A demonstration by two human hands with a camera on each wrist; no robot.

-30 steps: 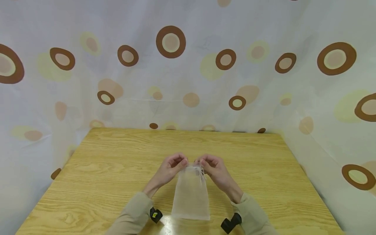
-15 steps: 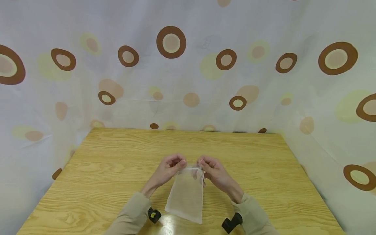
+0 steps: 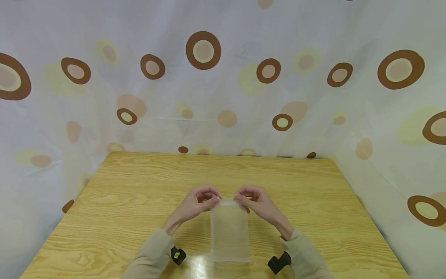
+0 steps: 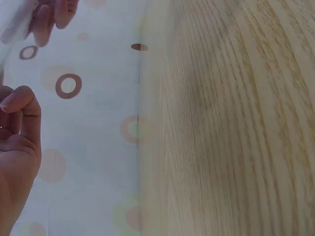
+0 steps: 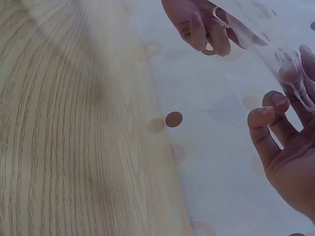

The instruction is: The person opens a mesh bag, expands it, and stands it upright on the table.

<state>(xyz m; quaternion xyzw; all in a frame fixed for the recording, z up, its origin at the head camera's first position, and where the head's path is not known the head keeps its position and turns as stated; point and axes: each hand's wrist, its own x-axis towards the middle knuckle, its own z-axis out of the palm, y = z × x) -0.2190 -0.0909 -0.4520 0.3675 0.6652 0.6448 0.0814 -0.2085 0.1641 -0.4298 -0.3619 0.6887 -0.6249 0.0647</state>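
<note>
A sheer, whitish drawstring pouch (image 3: 230, 234) hangs down between the two hands, its shape blurred and the table showing through. My left hand (image 3: 195, 202) pinches the top edge near the left corner with thumb and forefinger. The right hand (image 3: 260, 204) pinches the same edge near its right corner. From the right wrist view, a thin white cord and the pouch's filmy fabric (image 5: 256, 24) stretch between the hands, and the right hand's other fingers (image 5: 261, 118) are loosely bent. In the left wrist view, only a pale sliver of the pouch (image 4: 14, 22) shows at the upper left.
The wooden table (image 3: 139, 174) extends beneath both arms. A white curtain (image 3: 223, 89) with brown and beige circles rises behind it and along both sides. Black camera mounts (image 3: 178, 255) sit at the sleeve cuffs, and light glints near the front of the table.
The pouch swung to the left, its lower end twisting, and now hangs straighter and faces forward. Both hands have come slightly lower, still gripping the top edge. The cords at the right no longer show in the head view.
</note>
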